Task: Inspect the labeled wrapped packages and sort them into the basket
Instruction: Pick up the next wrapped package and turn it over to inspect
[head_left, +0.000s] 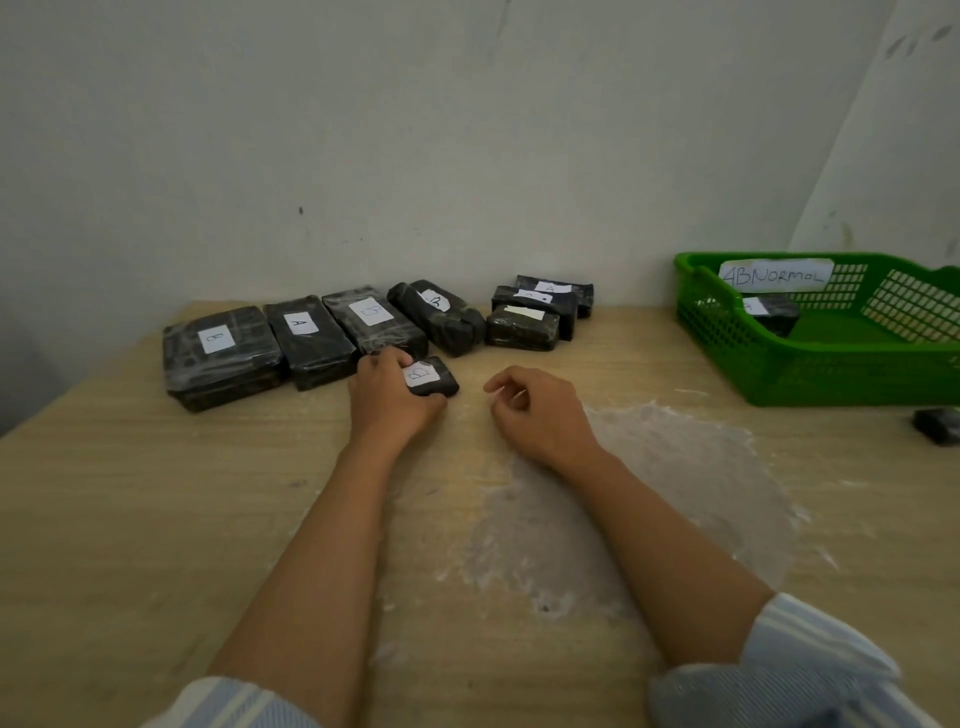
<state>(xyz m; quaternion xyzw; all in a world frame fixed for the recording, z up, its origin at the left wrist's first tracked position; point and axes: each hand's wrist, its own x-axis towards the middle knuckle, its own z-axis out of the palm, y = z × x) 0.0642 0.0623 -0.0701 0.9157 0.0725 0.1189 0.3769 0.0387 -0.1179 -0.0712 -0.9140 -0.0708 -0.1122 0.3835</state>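
At worktop (156, 493) centre, left hand (389, 395) fingers (385, 359) clamp the small package (434, 379) by its left edge. It lies on the worktop, just before the row (311, 338). Right hand (535, 410) fingers curl loosely; whether they pinch anything cannot be told. Risk: an edge grip on slick wrap may slip during carry to the basket (831, 374), well apart at right.

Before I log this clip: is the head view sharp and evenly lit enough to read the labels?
Head view: flat, dim light, no hard shadows; wide-angle bowing; the small package in the left hand reads clearly, the basket sign too; rear stacked packages look soft.
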